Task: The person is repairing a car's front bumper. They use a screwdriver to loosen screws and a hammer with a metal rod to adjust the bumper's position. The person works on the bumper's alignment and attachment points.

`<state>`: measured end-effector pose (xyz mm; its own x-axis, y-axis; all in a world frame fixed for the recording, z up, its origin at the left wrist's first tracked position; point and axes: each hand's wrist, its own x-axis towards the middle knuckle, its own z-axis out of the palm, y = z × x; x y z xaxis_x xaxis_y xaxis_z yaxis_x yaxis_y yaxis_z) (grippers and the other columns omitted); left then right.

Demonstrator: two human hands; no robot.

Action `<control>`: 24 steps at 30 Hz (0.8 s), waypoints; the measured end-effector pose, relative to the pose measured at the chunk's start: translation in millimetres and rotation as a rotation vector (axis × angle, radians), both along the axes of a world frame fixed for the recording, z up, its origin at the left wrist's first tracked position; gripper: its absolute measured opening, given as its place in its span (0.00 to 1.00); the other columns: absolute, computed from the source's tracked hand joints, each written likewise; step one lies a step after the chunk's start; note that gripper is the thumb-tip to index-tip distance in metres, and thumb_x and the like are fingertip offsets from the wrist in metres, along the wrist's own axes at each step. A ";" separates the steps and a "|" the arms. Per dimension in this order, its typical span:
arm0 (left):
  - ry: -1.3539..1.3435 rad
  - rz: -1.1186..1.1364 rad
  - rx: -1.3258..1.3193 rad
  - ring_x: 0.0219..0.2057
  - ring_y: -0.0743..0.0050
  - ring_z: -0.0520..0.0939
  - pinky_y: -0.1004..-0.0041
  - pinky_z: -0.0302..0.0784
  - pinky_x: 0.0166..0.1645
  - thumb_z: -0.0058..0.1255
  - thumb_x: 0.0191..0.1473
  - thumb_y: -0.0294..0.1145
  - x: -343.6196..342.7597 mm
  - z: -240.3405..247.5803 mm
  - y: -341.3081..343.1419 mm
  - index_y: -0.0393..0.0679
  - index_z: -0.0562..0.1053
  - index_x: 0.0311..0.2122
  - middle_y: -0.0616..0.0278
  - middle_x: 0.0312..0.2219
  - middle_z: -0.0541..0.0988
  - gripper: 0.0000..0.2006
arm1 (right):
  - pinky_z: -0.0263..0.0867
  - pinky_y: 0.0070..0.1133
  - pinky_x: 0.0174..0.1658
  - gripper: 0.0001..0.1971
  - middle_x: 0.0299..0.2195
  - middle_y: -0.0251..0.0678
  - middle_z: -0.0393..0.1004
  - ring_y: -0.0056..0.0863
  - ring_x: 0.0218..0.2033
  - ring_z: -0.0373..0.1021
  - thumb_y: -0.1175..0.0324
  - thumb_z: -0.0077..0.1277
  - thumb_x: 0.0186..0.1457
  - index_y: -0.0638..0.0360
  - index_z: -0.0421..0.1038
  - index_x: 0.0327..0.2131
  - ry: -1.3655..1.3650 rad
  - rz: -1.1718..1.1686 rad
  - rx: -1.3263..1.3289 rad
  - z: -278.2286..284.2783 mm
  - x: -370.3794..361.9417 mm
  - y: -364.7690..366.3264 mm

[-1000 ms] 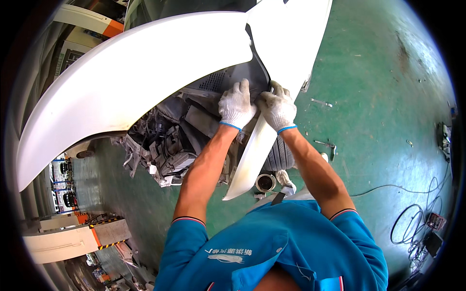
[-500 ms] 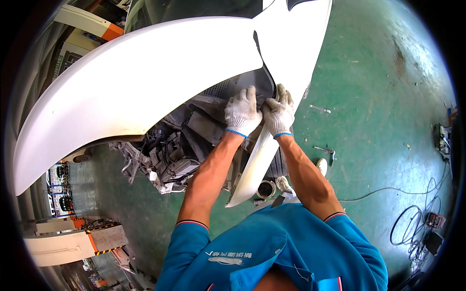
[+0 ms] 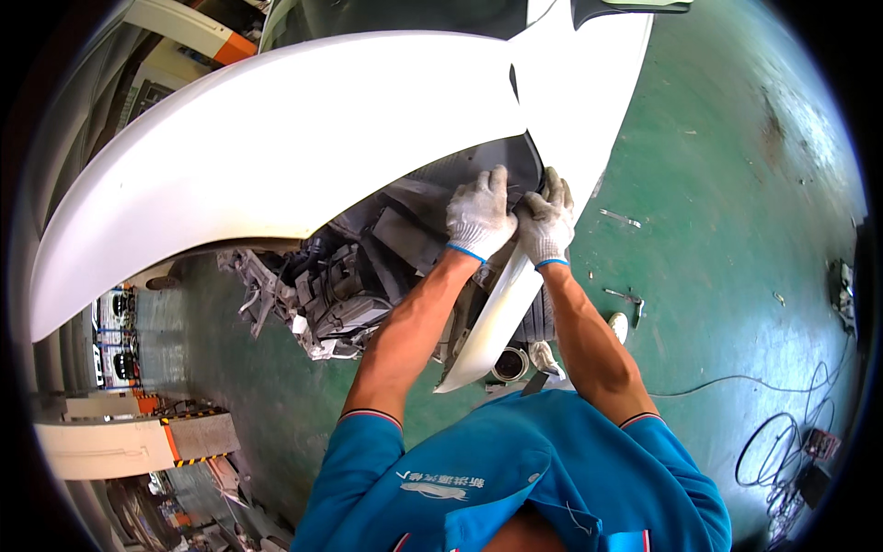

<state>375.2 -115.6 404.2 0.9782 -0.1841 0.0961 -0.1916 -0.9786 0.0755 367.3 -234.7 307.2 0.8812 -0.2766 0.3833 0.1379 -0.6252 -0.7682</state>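
Note:
Both my hands wear pale knitted gloves with blue cuffs and work close together at the inner edge of a white car fender [image 3: 589, 110]. My left hand [image 3: 481, 216] reaches over the opening beside that edge, its fingers bent; whatever they hold is hidden. Just to its right, my right hand [image 3: 548, 221] is closed on the fender's edge, with fingertips pointing away from me. A black strip [image 3: 536, 161] runs along the edge beyond my fingers. The fender's tapered front end [image 3: 497, 317] comes down toward me between my forearms. To the left arches the white hood [image 3: 276, 120].
Exposed front-end parts [image 3: 340, 304] lie below the hood. A tyre [image 3: 536, 320] and a round container [image 3: 510, 364] are under the fender's end. Tools [image 3: 630, 299] lie on the green floor [image 3: 717, 230], with a coiled cable [image 3: 768, 451] farther right. A lift arm [image 3: 110, 451] stands at left.
The car, the floor and both my hands have shifted slightly right in the view. My hands keep about the same place at the fender's edge.

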 end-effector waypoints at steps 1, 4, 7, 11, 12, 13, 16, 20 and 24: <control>-0.014 -0.020 -0.013 0.47 0.42 0.83 0.49 0.80 0.50 0.65 0.42 0.37 1.4 -1.6 1.9 0.48 0.65 0.61 0.51 0.50 0.77 0.38 | 0.59 0.43 0.67 0.09 0.67 0.45 0.64 0.59 0.66 0.59 0.66 0.63 0.48 0.49 0.84 0.35 -0.002 0.009 -0.012 -0.9 1.5 -0.7; -0.033 -0.042 -0.023 0.45 0.42 0.83 0.49 0.81 0.49 0.65 0.42 0.37 3.3 -4.6 5.8 0.48 0.65 0.60 0.51 0.49 0.77 0.37 | 0.58 0.39 0.69 0.09 0.68 0.39 0.64 0.55 0.68 0.57 0.66 0.62 0.49 0.46 0.85 0.37 0.060 -0.007 -0.072 4.2 5.3 1.6; -0.061 -0.050 -0.014 0.44 0.42 0.83 0.50 0.81 0.48 0.65 0.42 0.36 0.9 -7.2 7.3 0.48 0.65 0.60 0.51 0.48 0.77 0.36 | 0.60 0.39 0.68 0.08 0.68 0.39 0.65 0.55 0.68 0.58 0.67 0.61 0.49 0.47 0.85 0.35 0.033 -0.021 -0.091 2.0 4.2 5.2; -0.066 -0.063 -0.018 0.44 0.42 0.83 0.49 0.81 0.48 0.65 0.42 0.36 2.9 -9.6 7.5 0.49 0.65 0.59 0.52 0.48 0.77 0.36 | 0.61 0.39 0.67 0.07 0.67 0.40 0.66 0.53 0.67 0.59 0.67 0.60 0.49 0.48 0.84 0.34 0.034 -0.041 -0.127 5.1 7.4 5.4; -0.067 -0.060 -0.016 0.44 0.42 0.83 0.49 0.81 0.48 0.65 0.42 0.36 3.1 -9.9 7.3 0.49 0.65 0.59 0.52 0.48 0.77 0.35 | 0.62 0.39 0.66 0.07 0.67 0.39 0.66 0.52 0.67 0.59 0.67 0.60 0.49 0.49 0.84 0.33 0.033 -0.047 -0.124 6.3 7.6 6.3; -0.069 -0.058 -0.015 0.44 0.42 0.83 0.49 0.81 0.48 0.65 0.42 0.36 3.4 -10.1 7.1 0.49 0.66 0.58 0.52 0.48 0.77 0.35 | 0.62 0.39 0.66 0.07 0.66 0.39 0.66 0.51 0.67 0.60 0.67 0.60 0.49 0.50 0.84 0.33 0.032 -0.053 -0.121 7.4 7.7 6.9; -0.062 -0.062 -0.014 0.45 0.42 0.83 0.49 0.81 0.48 0.65 0.43 0.36 4.7 -9.5 7.7 0.48 0.66 0.58 0.52 0.48 0.78 0.35 | 0.61 0.37 0.67 0.08 0.67 0.41 0.65 0.49 0.68 0.59 0.67 0.61 0.49 0.53 0.83 0.35 0.126 -0.034 -0.088 13.3 10.2 5.0; -0.023 -0.027 -0.005 0.46 0.42 0.83 0.50 0.80 0.49 0.65 0.43 0.37 2.2 0.0 5.2 0.47 0.66 0.59 0.51 0.48 0.78 0.35 | 0.57 0.42 0.69 0.13 0.67 0.47 0.63 0.56 0.67 0.58 0.65 0.59 0.50 0.56 0.82 0.40 0.094 -0.023 -0.025 7.9 3.1 4.9; -0.033 -0.052 -0.018 0.45 0.42 0.83 0.50 0.80 0.49 0.64 0.43 0.38 4.3 -2.4 4.5 0.46 0.66 0.60 0.50 0.48 0.78 0.36 | 0.57 0.43 0.68 0.10 0.67 0.48 0.64 0.58 0.67 0.58 0.66 0.59 0.50 0.50 0.84 0.37 0.032 -0.026 -0.016 0.1 3.3 2.5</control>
